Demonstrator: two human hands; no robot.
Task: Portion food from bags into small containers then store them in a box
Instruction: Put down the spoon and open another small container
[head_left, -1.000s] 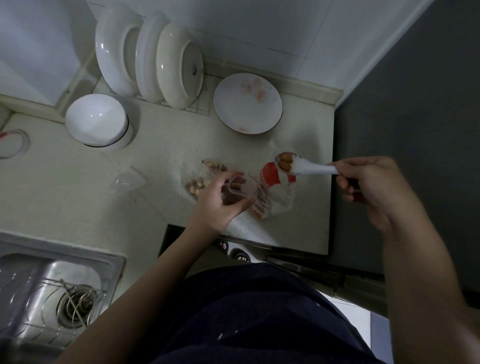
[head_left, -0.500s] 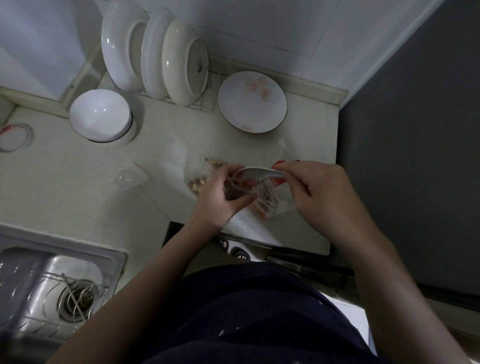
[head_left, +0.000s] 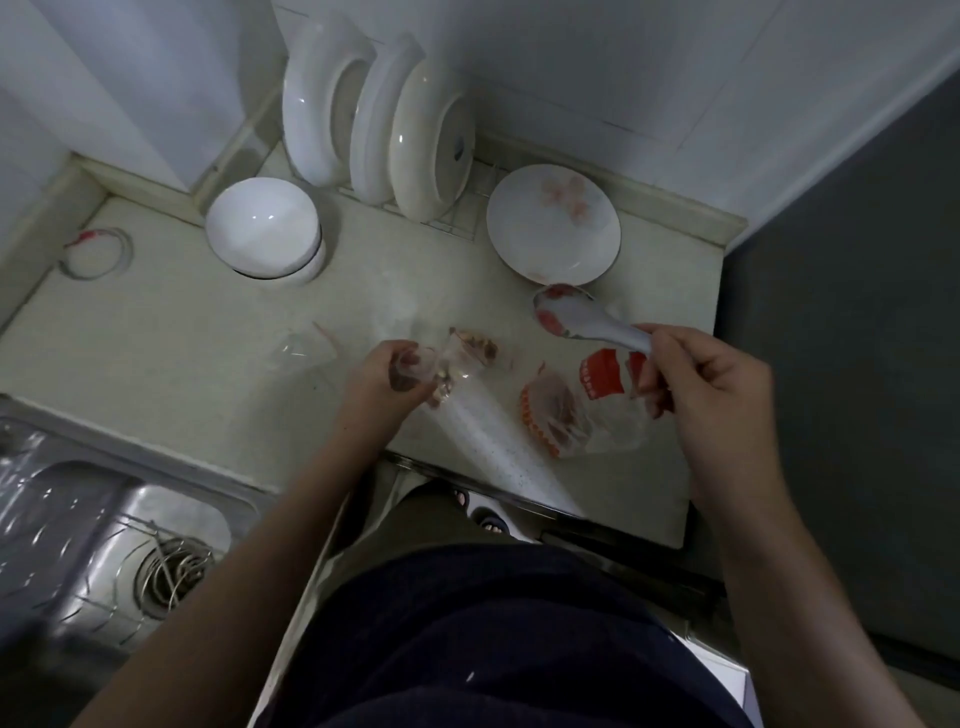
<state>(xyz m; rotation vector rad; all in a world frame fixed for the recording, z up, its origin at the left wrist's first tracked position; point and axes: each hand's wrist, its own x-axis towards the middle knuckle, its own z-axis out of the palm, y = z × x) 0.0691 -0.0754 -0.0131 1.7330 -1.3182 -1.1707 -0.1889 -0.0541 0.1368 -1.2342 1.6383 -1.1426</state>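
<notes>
My left hand (head_left: 387, 376) grips a small clear container (head_left: 415, 369) with dark food in it, just above the counter. Beside it lies a clear bag of nuts (head_left: 475, 351). My right hand (head_left: 696, 387) holds a white spoon (head_left: 587, 319) by its handle, the bowl raised and pointing left toward the flowered plate. Under the spoon lies a clear bag with red print (head_left: 571, 410), holding brown food. Another small clear container (head_left: 306, 348) lies on the counter to the left.
A white bowl (head_left: 262, 228) sits upside down at the back left. White plates (head_left: 379, 119) stand in a rack by the wall, with a flowered plate (head_left: 553, 223) beside them. A steel sink (head_left: 104, 540) is at the lower left, a dark panel at right.
My right hand has lifted the spoon away from the container and moved it right and back. My left hand has carried the container a little to the left, off the red-printed bag.
</notes>
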